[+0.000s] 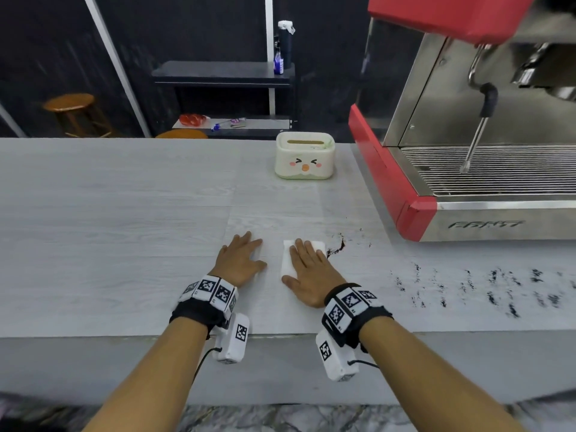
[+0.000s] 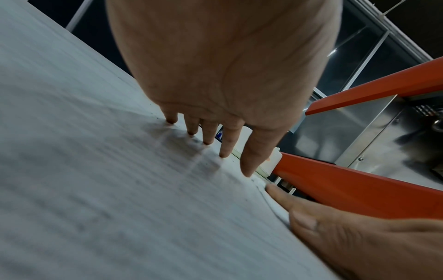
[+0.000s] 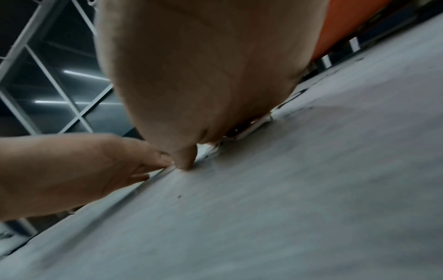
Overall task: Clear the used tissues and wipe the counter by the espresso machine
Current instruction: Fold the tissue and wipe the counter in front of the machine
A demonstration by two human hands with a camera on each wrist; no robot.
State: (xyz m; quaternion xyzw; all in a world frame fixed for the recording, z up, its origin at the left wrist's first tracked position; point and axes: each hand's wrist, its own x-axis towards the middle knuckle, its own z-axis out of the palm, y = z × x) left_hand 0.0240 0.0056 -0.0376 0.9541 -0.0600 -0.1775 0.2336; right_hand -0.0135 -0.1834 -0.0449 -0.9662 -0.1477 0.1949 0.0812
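Counter, pale and wood-grained, spans the head view, with the espresso machine at its right end. Beside the machine stands a tissue box with a cartoon face. Dark spill marks streak the surface near the machine's base. The left hand lies flat on bare counter, fingers straight. The right hand presses flat, fingers extended, on a white tissue touching the spill's edge.
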